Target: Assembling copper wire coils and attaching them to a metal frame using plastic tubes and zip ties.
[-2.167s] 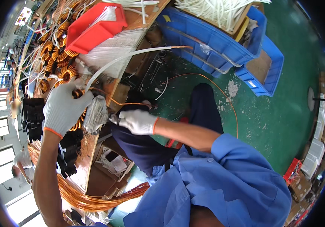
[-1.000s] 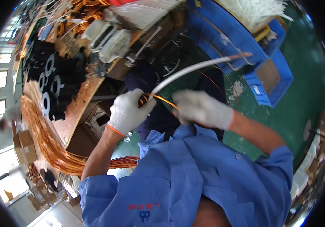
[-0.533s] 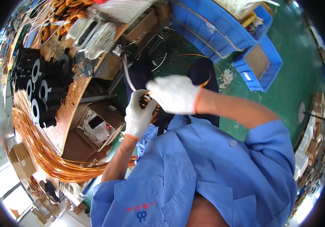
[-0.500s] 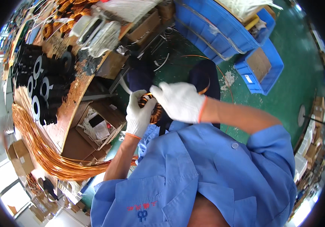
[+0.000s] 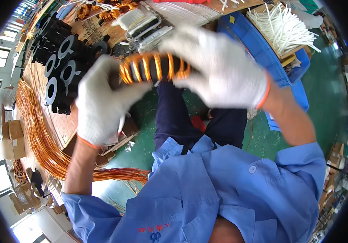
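Between my two gloved hands I hold up a toroidal coil [image 5: 153, 68], a black ring wound with spaced turns of copper wire, its outer side facing me. My left hand [image 5: 105, 95], in a white knitted glove, is closed on the coil's left end with the thumb along its lower edge. My right hand [image 5: 222, 69], gloved alike and smeared by motion, grips the right end, thumb below and fingers above. The coil's far side and the fingertips behind it are hidden.
Black plastic ring cores [image 5: 60, 67] are stacked on the wooden bench at left. A long bundle of copper wire [image 5: 40, 137] hangs over its edge. Finished coils [image 5: 125, 6] lie at the back. White tubes [image 5: 281, 28] fill a box by a blue bin [image 5: 259, 56].
Both hands have risen from near my lap toward the head camera, bringing the coil up and turning its side to view. My right hand has shifted to the coil's right end.
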`<action>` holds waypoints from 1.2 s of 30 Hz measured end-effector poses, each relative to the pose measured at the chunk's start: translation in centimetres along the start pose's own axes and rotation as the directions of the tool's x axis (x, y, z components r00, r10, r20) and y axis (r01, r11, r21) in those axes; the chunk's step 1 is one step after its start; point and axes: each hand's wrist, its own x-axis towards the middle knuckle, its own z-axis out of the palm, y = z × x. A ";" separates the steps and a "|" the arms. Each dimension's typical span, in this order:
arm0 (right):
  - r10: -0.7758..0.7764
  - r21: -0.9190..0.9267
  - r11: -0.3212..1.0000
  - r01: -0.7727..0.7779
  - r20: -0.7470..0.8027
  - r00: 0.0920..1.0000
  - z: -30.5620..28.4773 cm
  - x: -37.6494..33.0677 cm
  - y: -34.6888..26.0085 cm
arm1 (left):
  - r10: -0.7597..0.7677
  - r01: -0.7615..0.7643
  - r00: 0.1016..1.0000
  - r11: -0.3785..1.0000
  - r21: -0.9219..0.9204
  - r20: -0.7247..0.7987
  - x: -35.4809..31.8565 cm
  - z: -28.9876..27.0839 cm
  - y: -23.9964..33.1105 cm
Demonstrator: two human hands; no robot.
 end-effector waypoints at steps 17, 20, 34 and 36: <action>0.406 -0.334 0.865 -0.374 0.028 0.914 16.9 -4.0 10.7 | 0.113 -0.139 0.990 0.904 -0.405 -0.088 15.0 4.4 -5.4; 0.303 0.008 0.948 -0.319 0.296 0.906 19.0 -4.7 4.0 | 0.128 -0.146 0.989 0.894 -0.424 -0.071 15.1 5.2 -5.9; 0.099 -0.205 0.969 -0.137 -0.184 0.978 13.2 -0.1 2.7 | 0.280 -0.301 0.952 0.929 -0.217 -0.123 15.3 3.5 -9.8; 0.194 -0.272 0.924 -0.270 -0.275 0.942 10.4 -1.7 8.6 | 0.013 -0.015 1.000 0.924 -0.382 -0.006 14.6 4.1 -4.4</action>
